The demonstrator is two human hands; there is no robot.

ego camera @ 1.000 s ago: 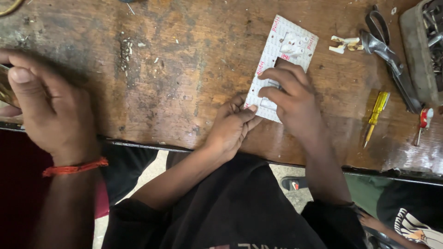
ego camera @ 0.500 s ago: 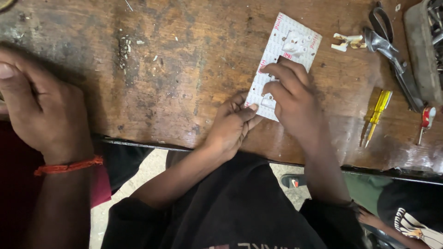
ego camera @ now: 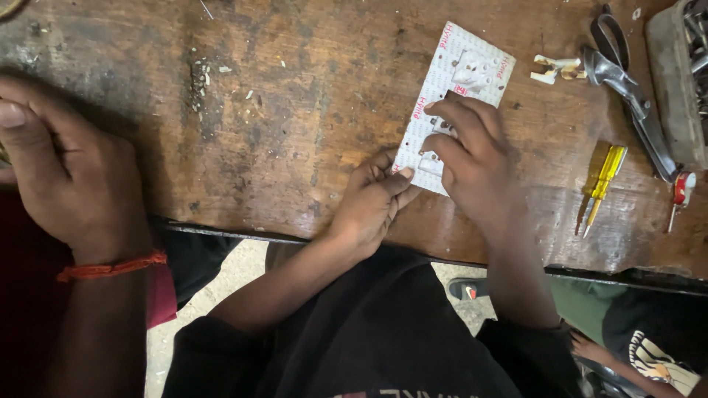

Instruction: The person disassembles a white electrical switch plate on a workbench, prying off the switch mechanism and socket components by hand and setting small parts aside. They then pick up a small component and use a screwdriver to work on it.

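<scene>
The left hand [ego camera: 372,203] lay on the worn brown wooden worktop [ego camera: 295,118] with its fingers curled together, the thumb and forefinger pinching the lower left corner of a white rectangular plastic switch plate with red markings [ego camera: 461,74]. The plate lay flat and slightly tilted near the middle of the worktop, its far end pointing up and to the right. The right hand [ego camera: 472,158] pressed down on the plate's near half, fingers spread a little and bent over the small white sockets, covering most of that end.

To the right of the plate a small pale metal fitting [ego camera: 554,68] lay beside a pair of grey metal scissors [ego camera: 627,81]. Nearer the edge lay a yellow-handled screwdriver [ego camera: 603,184] and, just beyond it, a small red-handled tool [ego camera: 680,193]. At the far left another person's hand with a red thread band at the wrist [ego camera: 70,180] rested on the worktop, well apart from the plate.
</scene>
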